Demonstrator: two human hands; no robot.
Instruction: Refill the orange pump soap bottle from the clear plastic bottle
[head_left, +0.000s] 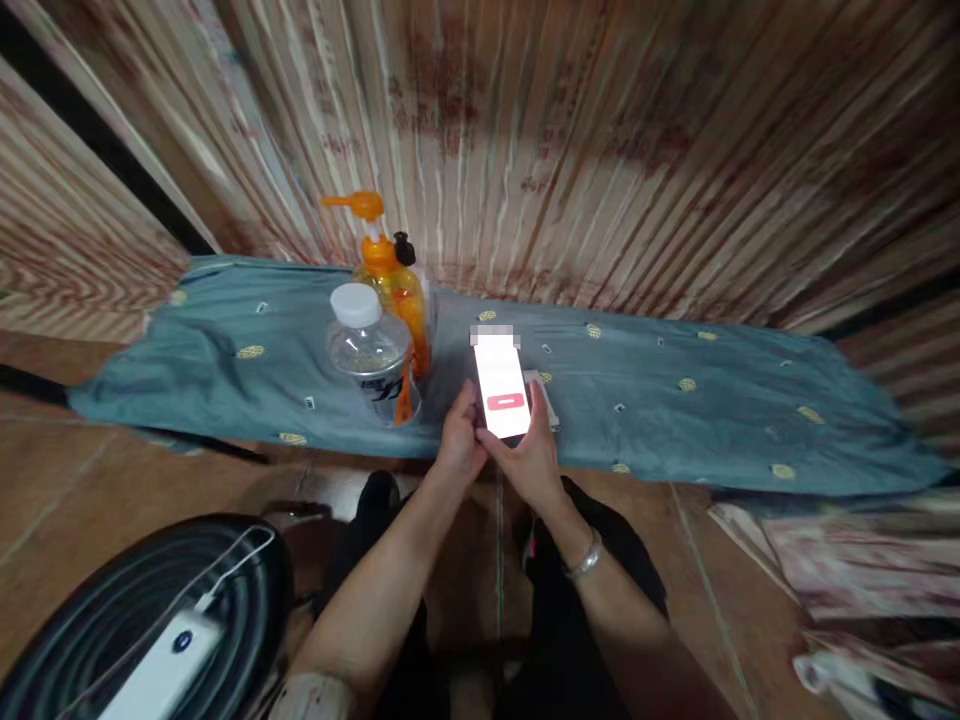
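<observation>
A smartphone (501, 378) with a bright white screen and a red button near its lower end is held between both hands. My left hand (460, 440) grips its left side, fingers curled behind it. My right hand (531, 450) wraps its right side, the thumb lying across the bottom edge. Beneath and right of the phone, a pale flat object (551, 400) lies on the cloth, partly covered by the hand. To the left stand a clear plastic bottle (367, 350) with a white lid and an orange pump bottle (390, 280).
A teal cloth (735, 400) with yellow prints covers the narrow table. Behind it hangs a striped curtain (480, 140). At lower left, a white power bank (165, 665) with a cable rests on a round black ribbed object (90, 600). Folded fabric (847, 560) lies at right.
</observation>
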